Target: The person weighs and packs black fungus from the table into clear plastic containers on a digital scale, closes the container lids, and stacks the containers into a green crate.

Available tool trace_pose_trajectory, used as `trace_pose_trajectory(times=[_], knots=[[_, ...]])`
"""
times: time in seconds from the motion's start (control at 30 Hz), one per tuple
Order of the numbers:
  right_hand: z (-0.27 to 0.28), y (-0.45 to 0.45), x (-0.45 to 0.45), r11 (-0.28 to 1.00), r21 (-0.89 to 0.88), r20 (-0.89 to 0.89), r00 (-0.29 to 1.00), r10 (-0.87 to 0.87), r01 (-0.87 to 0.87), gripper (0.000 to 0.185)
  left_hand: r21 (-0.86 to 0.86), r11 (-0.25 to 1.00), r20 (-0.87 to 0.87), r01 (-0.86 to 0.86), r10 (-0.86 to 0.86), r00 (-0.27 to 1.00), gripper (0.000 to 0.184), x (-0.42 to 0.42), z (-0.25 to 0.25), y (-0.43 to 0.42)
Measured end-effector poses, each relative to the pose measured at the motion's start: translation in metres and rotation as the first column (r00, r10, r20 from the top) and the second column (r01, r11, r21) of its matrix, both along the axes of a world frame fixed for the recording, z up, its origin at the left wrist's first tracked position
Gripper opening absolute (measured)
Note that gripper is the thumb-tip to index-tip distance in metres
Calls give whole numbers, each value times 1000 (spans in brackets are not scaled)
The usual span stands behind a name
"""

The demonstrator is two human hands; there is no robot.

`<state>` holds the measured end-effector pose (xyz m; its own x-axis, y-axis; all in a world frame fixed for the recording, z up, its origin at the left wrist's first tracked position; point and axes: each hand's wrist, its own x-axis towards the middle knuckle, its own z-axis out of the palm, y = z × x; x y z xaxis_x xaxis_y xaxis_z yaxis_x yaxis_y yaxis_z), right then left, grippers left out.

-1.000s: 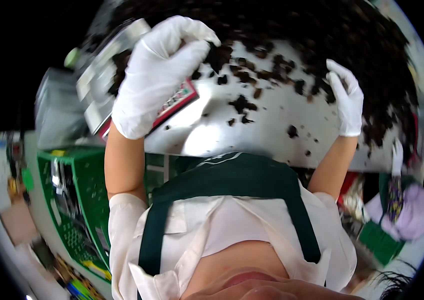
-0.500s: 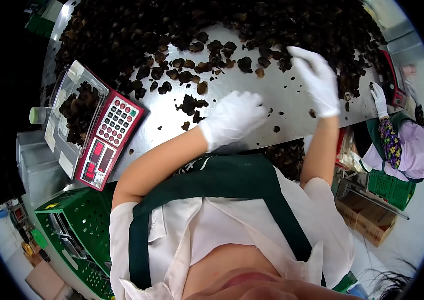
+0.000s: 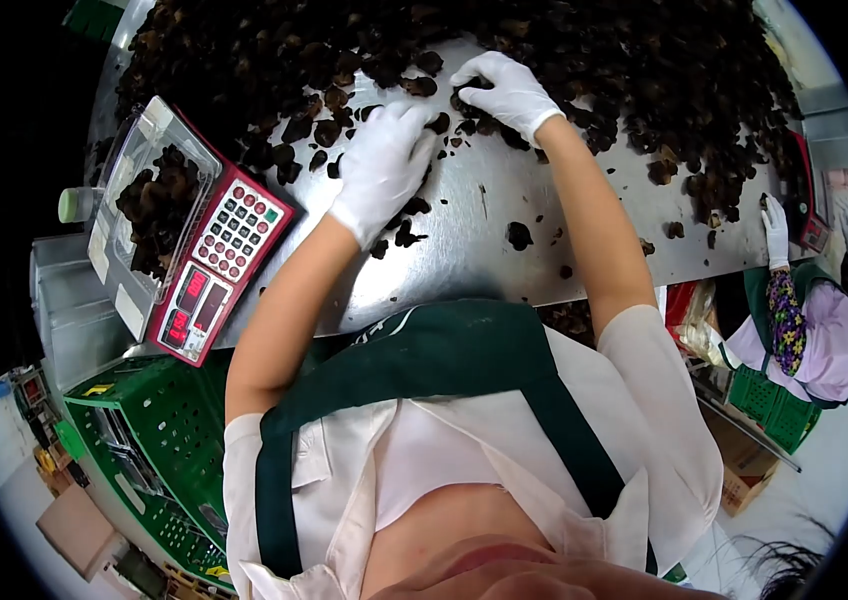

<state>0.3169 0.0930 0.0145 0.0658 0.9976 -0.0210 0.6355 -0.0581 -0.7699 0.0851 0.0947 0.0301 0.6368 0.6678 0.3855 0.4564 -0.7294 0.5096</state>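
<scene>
Dark, dried-looking wood ear mushrooms (image 3: 584, 45) cover the far part of the metal table (image 3: 484, 250), with loose pieces scattered nearer. My left hand (image 3: 384, 168), in a white glove, lies palm down over small pieces at the heap's near edge, fingers stretched forward and thumb apart. Some pieces show beside and under it. My right hand (image 3: 512, 95), also gloved, is curled at the heap's edge. Dark mushroom pieces (image 3: 474, 82) sit between its thumb and fingers; how many is hidden.
A red scale (image 3: 224, 235) stands at left, its clear tray (image 3: 206, 160) holding mushrooms. Green crates (image 3: 159, 420) are below it. At right, a co-worker's gloved hand (image 3: 776, 232) rests by another red scale (image 3: 812, 190). A single mushroom piece (image 3: 518, 236) lies near the table's front.
Both hands have moved: my left forward and left to the heap's edge, my right left and forward, now curled around mushroom pieces. Loose pieces in the middle have shifted.
</scene>
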Motion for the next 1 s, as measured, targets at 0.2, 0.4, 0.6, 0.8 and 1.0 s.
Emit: trace_pose_trajectory(times=[0.2,0.4,0.6,0.8,1.0], knots=[[0,-20,24,966,-139,-689,680,-251,216,19,101,993,-294,59,-27,956,19,22,-24,6],[-3,1,48,987,-149,-977,142,-156,59,36,-820,573,262,-1,378,888,26,-22,7,1],[12,40,4,990,-104,-822,552,-137,91,41,-855,298,513,424,606,608,32,-82,26,24],[9,54,-31,977,-208,456,888,62,39,58,-851,517,241,-88,536,809,19,-57,35,34],[22,40,-30,987,-132,390,920,-30,89,49,-299,940,-253,-165,89,963,26,-27,-6,62]])
